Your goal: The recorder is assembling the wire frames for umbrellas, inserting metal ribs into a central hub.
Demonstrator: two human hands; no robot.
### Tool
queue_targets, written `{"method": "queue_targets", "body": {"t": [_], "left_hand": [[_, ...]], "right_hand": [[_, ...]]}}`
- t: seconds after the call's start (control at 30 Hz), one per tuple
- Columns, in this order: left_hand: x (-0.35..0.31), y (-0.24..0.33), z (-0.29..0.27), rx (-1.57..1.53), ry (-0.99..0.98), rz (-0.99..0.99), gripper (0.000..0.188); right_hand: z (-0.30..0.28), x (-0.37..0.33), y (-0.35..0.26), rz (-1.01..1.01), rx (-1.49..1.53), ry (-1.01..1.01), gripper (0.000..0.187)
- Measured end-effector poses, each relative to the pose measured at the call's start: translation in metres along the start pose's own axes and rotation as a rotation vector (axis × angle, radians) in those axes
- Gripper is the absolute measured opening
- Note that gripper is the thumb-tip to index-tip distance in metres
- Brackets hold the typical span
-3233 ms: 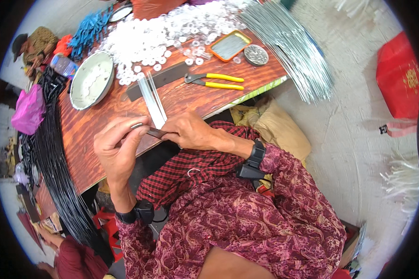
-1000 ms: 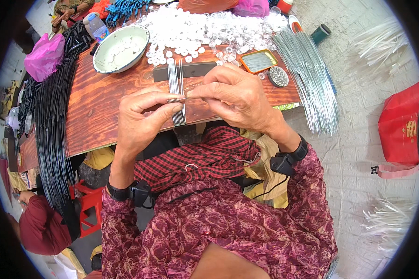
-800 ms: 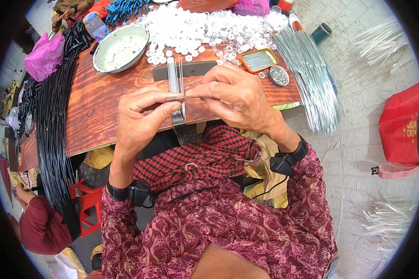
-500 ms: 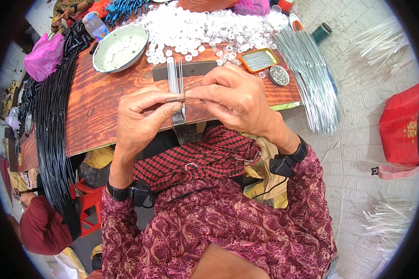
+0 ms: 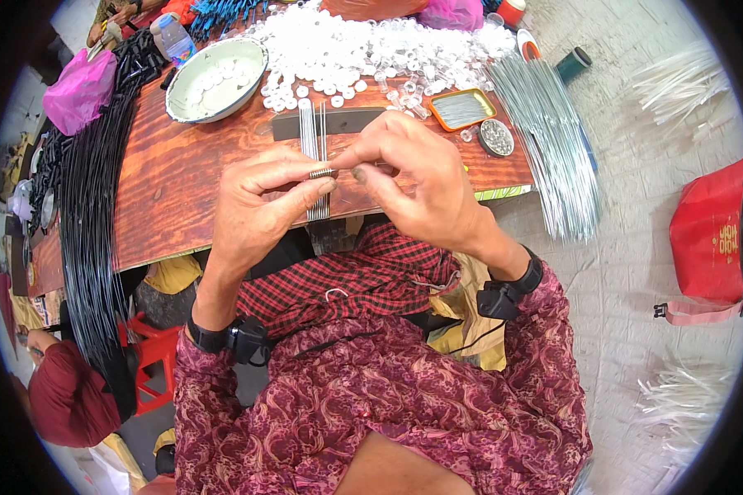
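Two hands in close — left hand clamped, thumb to forefinger, on a small ridged piece, its long axis sideways over silver rods — right hand just beside its right end, thumb and forefinger parted.

On the table, a bowl stands left of a heap of discs, a tray and a tin to its near right. Rods cross a bar before the heap. Strands overhang the left edge, wires the right.
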State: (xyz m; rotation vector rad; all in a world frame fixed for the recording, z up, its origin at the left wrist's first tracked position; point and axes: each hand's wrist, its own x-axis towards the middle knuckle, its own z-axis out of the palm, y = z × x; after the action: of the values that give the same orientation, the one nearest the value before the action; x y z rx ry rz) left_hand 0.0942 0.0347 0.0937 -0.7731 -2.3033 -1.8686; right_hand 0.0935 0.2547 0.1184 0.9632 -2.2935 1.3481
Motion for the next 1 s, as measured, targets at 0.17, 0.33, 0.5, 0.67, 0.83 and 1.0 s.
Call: {"method": "queue_targets", "body": {"t": [0.17, 0.33, 0.5, 0.67, 0.83, 1.0], "left_hand": [[0.0, 0.002, -0.001, -0.02, -0.031, -0.089, 0.014], [0.002, -0.003, -0.002, -0.046, -0.049, -0.049, 0.015], [0.002, -0.018, 0.004, -0.1, -0.062, -0.023, 0.013], [-0.011, -0.041, 0.005, -0.076, -0.175, -0.034, 0.015], [-0.03, -0.079, 0.019, 0.145, -0.18, -0.008, 0.013], [-0.033, -0.085, 0.018, 0.161, -0.251, -0.04, 0.018]], "right_hand": [[0.007, 0.002, 0.006, -0.224, -0.112, 0.092, 0.01], [0.005, 0.001, 0.007, -0.118, 0.004, -0.003, 0.022], [0.012, 0.004, 0.004, -0.181, -0.094, 0.029, 0.025], [0.033, 0.011, 0.008, -0.264, -0.254, 0.088, 0.02], [0.036, 0.013, 0.01, -0.314, -0.221, 0.024, 0.019], [0.017, 0.013, 0.008, -0.21, -0.099, -0.008, 0.034]]}}
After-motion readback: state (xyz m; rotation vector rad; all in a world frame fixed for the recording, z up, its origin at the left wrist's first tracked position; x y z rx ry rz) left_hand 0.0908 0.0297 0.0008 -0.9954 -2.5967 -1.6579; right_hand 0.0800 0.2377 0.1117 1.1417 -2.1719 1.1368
